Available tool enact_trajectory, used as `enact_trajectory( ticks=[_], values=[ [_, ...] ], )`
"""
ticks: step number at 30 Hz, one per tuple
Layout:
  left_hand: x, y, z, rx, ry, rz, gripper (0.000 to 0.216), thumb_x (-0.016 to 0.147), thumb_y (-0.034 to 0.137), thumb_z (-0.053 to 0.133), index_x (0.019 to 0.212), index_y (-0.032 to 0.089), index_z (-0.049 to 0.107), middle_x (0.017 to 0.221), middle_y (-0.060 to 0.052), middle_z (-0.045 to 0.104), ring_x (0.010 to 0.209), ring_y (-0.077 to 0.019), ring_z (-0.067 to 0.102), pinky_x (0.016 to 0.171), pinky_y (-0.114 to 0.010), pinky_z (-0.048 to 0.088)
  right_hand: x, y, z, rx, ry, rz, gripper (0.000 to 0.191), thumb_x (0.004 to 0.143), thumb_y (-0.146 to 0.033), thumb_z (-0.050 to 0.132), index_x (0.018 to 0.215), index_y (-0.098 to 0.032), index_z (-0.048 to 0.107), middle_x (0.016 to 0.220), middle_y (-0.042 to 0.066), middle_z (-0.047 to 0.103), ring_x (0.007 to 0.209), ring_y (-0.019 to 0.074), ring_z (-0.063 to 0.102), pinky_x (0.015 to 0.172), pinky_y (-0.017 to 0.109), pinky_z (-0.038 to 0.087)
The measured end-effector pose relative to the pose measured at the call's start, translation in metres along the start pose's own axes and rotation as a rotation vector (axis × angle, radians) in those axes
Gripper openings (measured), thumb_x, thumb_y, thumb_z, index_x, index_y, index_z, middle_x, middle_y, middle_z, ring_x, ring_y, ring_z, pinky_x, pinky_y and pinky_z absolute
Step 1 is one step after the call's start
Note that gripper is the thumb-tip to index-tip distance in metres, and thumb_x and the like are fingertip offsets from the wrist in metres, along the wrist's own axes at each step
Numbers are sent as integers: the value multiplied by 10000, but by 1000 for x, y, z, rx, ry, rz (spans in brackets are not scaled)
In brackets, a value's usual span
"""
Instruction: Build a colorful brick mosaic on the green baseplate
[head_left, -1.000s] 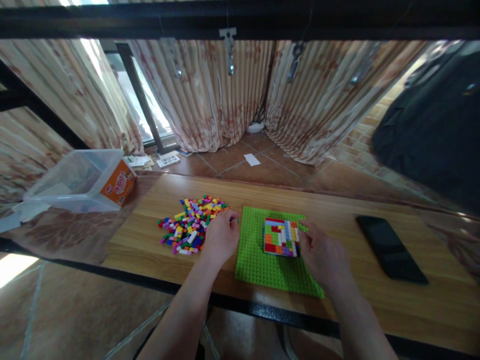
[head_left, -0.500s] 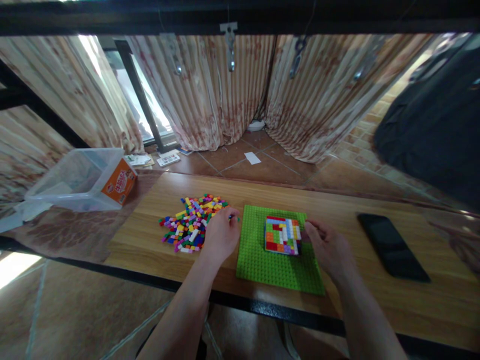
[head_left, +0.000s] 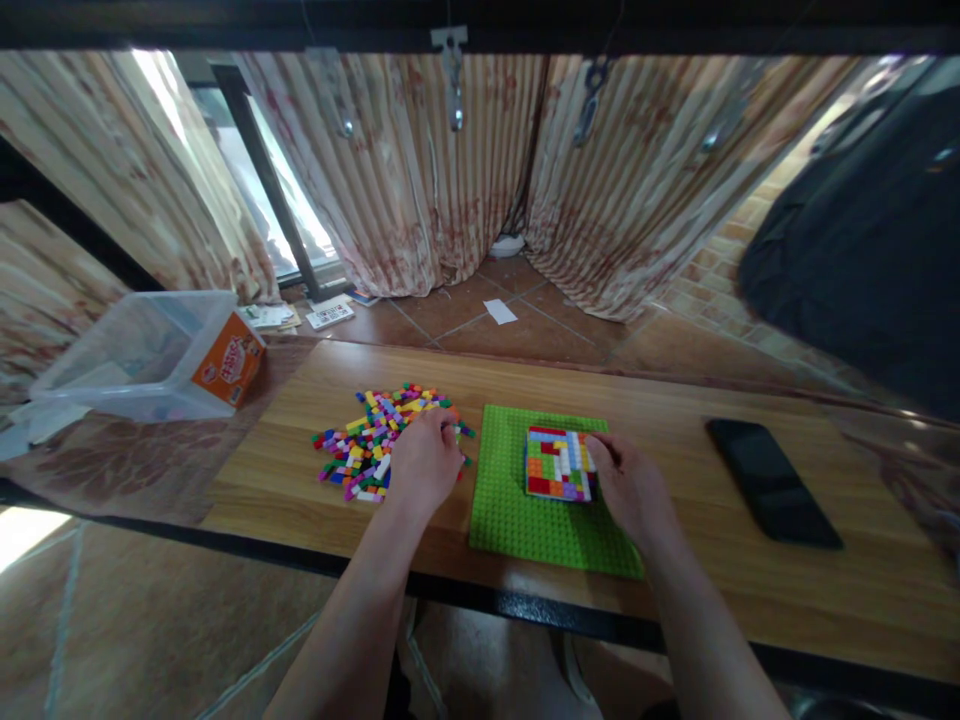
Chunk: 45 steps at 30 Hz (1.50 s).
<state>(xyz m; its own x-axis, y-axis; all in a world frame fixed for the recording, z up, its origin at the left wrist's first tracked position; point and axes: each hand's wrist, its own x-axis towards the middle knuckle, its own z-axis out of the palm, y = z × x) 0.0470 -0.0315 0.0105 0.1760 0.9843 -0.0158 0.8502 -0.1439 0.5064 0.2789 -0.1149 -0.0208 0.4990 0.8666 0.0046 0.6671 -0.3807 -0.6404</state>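
A squarish, multicoloured build of toy bricks stands on a green studded baseplate. My right hand is at its right edge, thumb and forefinger drawn together against the top right corner. Whatever those fingertips pinch is hidden. Over the right side of a heap of loose toy bricks is my left hand, its fingers curled together and pointing right. The back of the hand covers part of the heap, and I cannot make out what its fingertips hold.
A black phone lies on the wooden tabletop to the right. On the left stands a clear plastic bin with an orange label. Metal clips hang from a dark bar above. Striped curtains hang beyond the table.
My right hand has moved left onto the build's right edge. My left hand has shifted slightly left and up, over the loose bricks. The whole view has shifted slightly.
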Motion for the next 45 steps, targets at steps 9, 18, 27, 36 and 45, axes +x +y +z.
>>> enact_trajectory(
  ticks=[9,18,27,36,45],
  values=[
    [-1,-4,-2,202,-8,-25,291,941,148,395,1037,171,669,1051,-131,706,1006,-276,669,858,-356,497,0,2,8,-35,27,-31,491,950,-439,340,1064,-127,702,1024,160,723,935,256,641,868,383,455],
    [-3,-7,-8,270,-39,-20,358,977,177,302,1059,174,651,1083,-147,690,1037,-298,663,859,-379,496,1,5,6,-20,-3,-33,520,954,-466,325,1033,-125,710,993,150,716,887,243,633,823,368,447],
    [1,-18,-7,209,-3,-41,394,952,121,310,1177,147,631,1127,-157,699,1082,-294,657,919,-385,485,1,9,6,-122,8,-65,524,966,-461,284,953,-158,713,903,126,712,800,232,621,745,352,442],
    [9,-35,-6,-79,148,-83,394,906,73,371,1186,145,638,1183,-131,704,1115,-241,658,989,-364,492,1,12,5,-195,3,-42,532,964,-477,277,966,-162,706,921,139,720,821,260,648,739,371,457],
    [10,-26,-7,-876,73,-236,286,962,236,411,1116,151,636,1087,-107,711,850,-185,720,672,-277,570,2,14,5,-200,34,-51,507,961,-475,297,920,-186,711,829,116,722,732,244,646,669,354,458]
  ],
)
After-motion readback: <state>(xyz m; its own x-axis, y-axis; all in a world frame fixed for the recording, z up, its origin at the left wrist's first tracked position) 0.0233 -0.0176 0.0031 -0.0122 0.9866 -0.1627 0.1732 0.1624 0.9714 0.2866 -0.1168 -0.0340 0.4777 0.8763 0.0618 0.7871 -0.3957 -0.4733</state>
